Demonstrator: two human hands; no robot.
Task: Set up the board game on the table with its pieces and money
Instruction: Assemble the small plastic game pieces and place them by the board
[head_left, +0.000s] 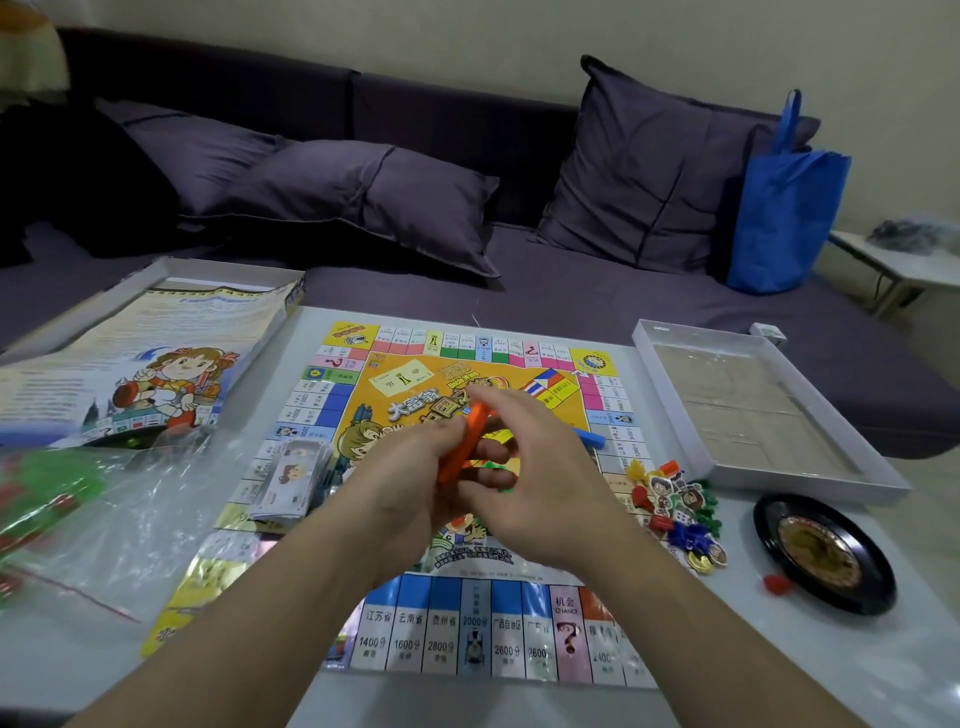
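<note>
Head view: your left hand (415, 467) and right hand (540, 478) both curl fingers around an orange piece (465, 447) above the game board (467, 639)

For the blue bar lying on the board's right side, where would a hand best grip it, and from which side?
Pinch the blue bar across its narrow width from above, at its exposed right end: it lies flat on the board, and the right hand covers its left end.

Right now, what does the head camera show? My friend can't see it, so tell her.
Two hands, left hand and right hand, hold an orange piece over a colourful game board on a table. Play money lies on the board's left side, small game pieces and a roulette wheel sit to the right.
</note>
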